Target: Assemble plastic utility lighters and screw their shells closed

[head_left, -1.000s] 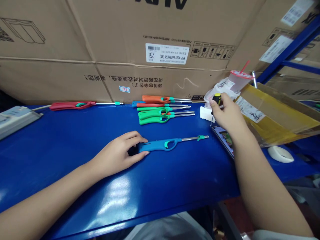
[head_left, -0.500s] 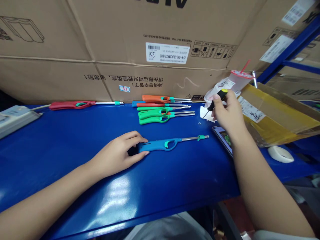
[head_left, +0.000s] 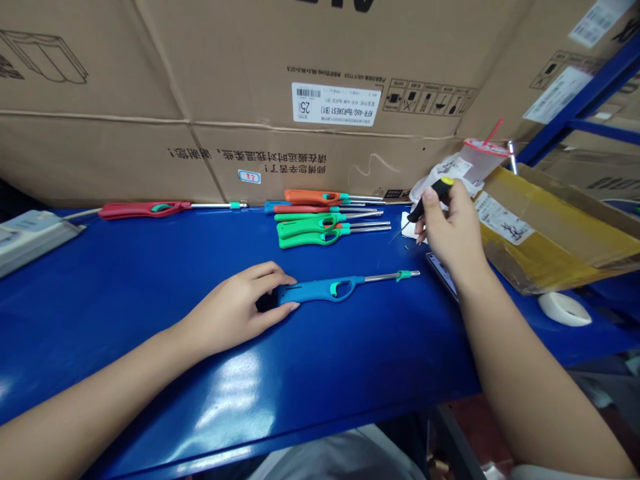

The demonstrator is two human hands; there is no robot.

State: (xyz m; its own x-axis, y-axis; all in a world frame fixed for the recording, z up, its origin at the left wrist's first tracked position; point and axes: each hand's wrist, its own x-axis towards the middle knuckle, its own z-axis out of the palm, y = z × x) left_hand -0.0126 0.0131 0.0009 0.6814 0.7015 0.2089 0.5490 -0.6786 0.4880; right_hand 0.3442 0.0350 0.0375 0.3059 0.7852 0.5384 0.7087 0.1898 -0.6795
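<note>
A blue long-necked lighter (head_left: 313,291) lies flat on the blue table (head_left: 350,360), its metal tube pointing right with a green clip near the tip. My left hand (head_left: 245,303) grips the handle's left end between thumb and fingers. In my right hand (head_left: 453,230) is a screwdriver (head_left: 431,199) with a black and yellow handle, its thin shaft slanting down to the left above the table. Behind the blue lighter, several green, orange, red and blue lighters (head_left: 307,230) are bunched together. A red lighter (head_left: 145,210) lies apart at the back left.
A large cardboard box (head_left: 240,80) walls off the back. On the right are a phone (head_left: 441,275), white paper (head_left: 409,225), a drink cup (head_left: 483,160), an open taped carton (head_left: 565,227) and a tape roll (head_left: 565,309). A white power strip (head_left: 37,237) sits at the left.
My right hand has shifted slightly, and the screwdriver now tilts more, with its tip farther left. My left hand and the blue lighter stay in place.
</note>
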